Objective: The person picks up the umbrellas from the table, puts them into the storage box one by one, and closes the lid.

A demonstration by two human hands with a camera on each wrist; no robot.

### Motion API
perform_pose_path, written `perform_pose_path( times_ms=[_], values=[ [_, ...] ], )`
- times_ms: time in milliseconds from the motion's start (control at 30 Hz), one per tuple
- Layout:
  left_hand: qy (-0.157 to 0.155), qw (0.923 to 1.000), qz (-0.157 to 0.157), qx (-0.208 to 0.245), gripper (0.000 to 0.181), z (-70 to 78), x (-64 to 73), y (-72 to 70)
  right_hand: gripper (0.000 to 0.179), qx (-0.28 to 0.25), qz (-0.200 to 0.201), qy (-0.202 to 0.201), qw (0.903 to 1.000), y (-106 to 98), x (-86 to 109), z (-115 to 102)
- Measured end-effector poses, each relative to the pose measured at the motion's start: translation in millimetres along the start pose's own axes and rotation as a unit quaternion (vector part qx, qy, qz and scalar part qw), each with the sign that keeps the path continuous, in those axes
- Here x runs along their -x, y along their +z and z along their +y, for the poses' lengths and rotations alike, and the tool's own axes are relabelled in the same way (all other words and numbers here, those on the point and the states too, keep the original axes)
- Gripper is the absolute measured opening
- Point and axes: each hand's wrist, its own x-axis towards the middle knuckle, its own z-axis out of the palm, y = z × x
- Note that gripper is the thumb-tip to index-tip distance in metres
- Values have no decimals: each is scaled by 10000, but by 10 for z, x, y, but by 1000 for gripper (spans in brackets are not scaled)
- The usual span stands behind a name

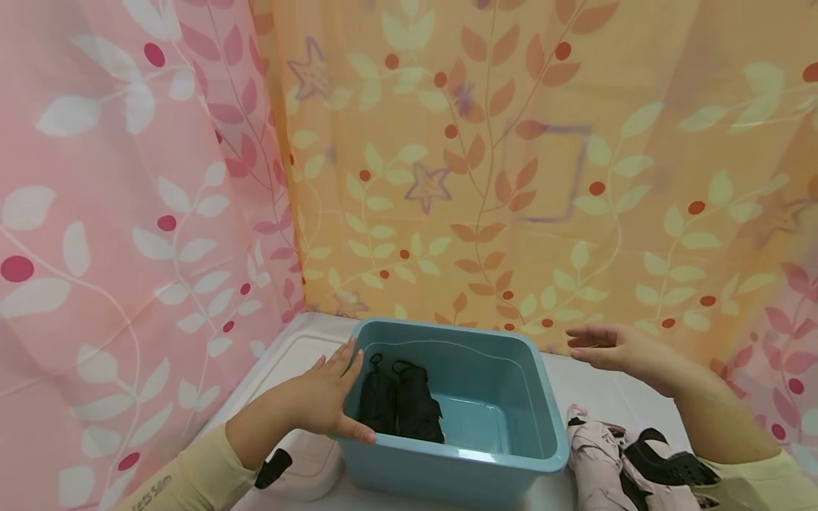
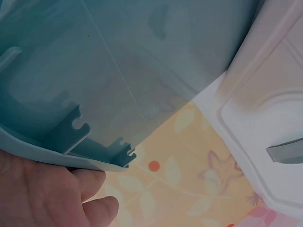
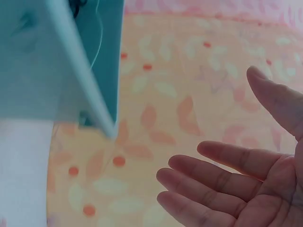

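A blue plastic bin (image 1: 447, 454) stands on the white table. Inside, at its left end, two black folded umbrellas (image 1: 418, 408) lie side by side, each with a cord loop at the top. My left hand (image 1: 322, 397) rests on the bin's left rim with fingers spread and thumb along the front corner. The left wrist view shows those fingers (image 2: 97, 208) right at the rim's edge. Off the bin's right side, my right hand (image 1: 603, 346) hovers in the air, palm turned toward the bin. Its fingers (image 3: 213, 179) are extended and hold nothing.
Bundles of pale pink fabric (image 1: 594, 461) with black parts lie right of the bin, partly under my right forearm. To the left is a white lidded box (image 1: 307, 461) with a dark latch. Patterned orange curtain (image 1: 447, 177) hangs behind, with pink curtain (image 1: 128, 213) at the left.
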Motion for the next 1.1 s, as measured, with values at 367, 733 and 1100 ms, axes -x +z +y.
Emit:
perform_pose_path(
  times_ms=[367, 733, 1100],
  values=[
    [53, 9999, 64, -60, 125, -2, -5, -9, 54, 128, -63, 520, 9985, -239, 414, 579],
    [81, 9999, 60, -62, 125, 13, -2, -5, 59, 264, 187, 1425, 9893, -419, 832, 1193],
    [-9, 9999, 150, -63, 125, -93, 30, -23, 55, -269, -241, 1422, 9892, -431, 935, 1632]
  ],
)
